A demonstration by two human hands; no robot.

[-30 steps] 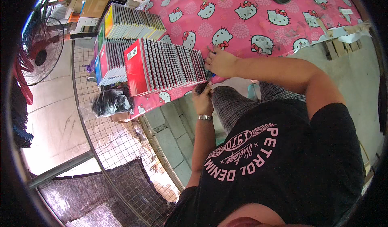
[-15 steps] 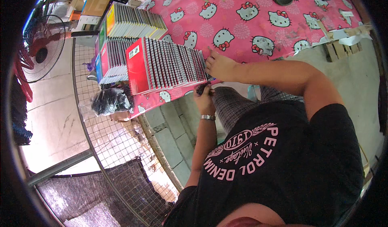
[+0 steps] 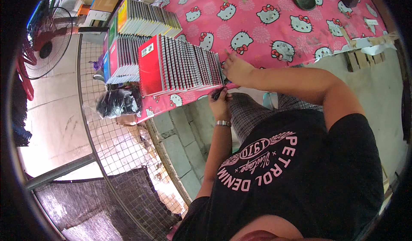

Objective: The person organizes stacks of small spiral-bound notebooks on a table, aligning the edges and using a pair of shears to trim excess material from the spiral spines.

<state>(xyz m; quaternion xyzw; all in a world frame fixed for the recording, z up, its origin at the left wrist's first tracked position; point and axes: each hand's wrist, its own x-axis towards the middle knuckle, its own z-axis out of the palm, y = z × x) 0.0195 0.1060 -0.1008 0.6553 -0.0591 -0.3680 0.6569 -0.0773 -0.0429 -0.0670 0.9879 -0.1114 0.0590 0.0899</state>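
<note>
A long row of red spiral-bound notebooks (image 3: 150, 67) stands on the pink table cover, its wire spines facing up. My right hand (image 3: 238, 71) is at the row's right end, fingers bent in beside the last notebook; what they pinch there is too small to make out. Below it, at the table's near edge, my left hand (image 3: 220, 107) is closed around a small black bundle (image 3: 217, 93), whose kind I cannot tell. A metal watch sits on my left wrist.
Behind the red row stand yellow-covered notebooks (image 3: 148, 20) and blue- and pink-covered ones (image 3: 124, 60). A clear plastic bag of black pieces (image 3: 118, 103) lies at the table's left corner. Further left are a fan (image 3: 49, 43) and a wire mesh panel (image 3: 124, 155). A dark curved piece (image 3: 304, 3) lies far right.
The whole view has shifted a little, with the table scene slightly further right. My right hand's fingers have moved slightly at the row's end. My left hand keeps its hold on the black bundle.
</note>
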